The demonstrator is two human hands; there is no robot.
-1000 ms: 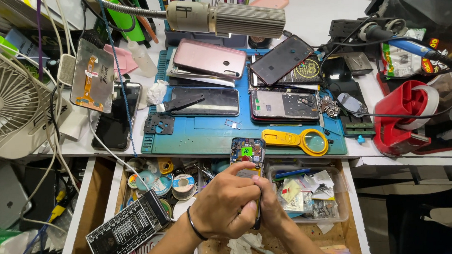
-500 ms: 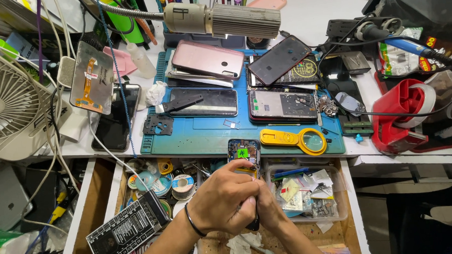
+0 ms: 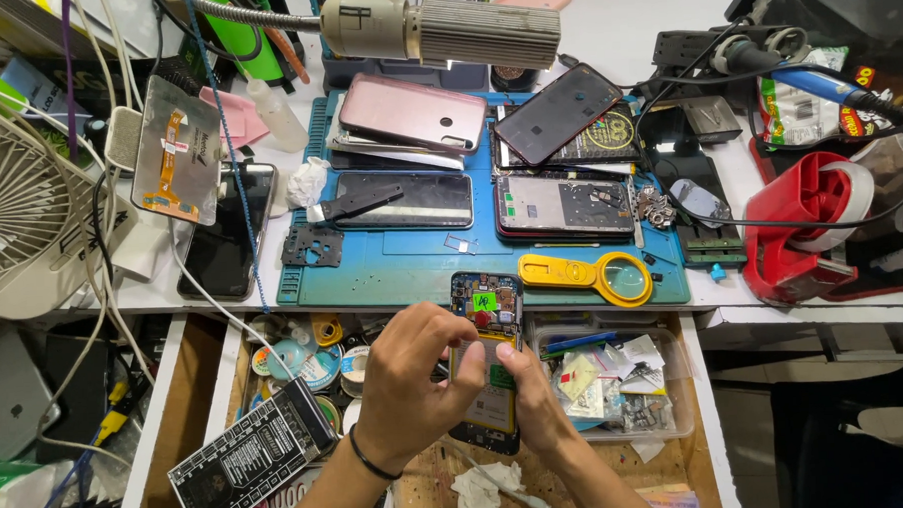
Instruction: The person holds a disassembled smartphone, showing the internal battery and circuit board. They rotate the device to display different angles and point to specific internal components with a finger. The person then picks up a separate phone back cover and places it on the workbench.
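Observation:
An opened phone (image 3: 486, 313) with its circuit board and battery bared is held over an open drawer (image 3: 215, 362), below the blue work mat (image 3: 402, 261). My left hand (image 3: 411, 386), a black band on its wrist, curls over the phone's left side and middle. My right hand (image 3: 527, 397) grips the phone's right edge and lower part, thumb on the battery area. Whether either hand also holds a small tool is hidden by the fingers.
On the mat lie a pink phone back (image 3: 412, 113), several opened phones and screens (image 3: 565, 202), and a yellow magnifier (image 3: 597, 275). A red tape dispenser (image 3: 806, 222) stands right, a white fan (image 3: 15, 214) left, a lamp head (image 3: 444, 29) above. The drawer holds tape rolls (image 3: 305, 359) and a parts box (image 3: 616, 388).
Both hands have stayed on the opened phone, shifting only slightly; the phone sits a little lower over the drawer. Nothing else has moved.

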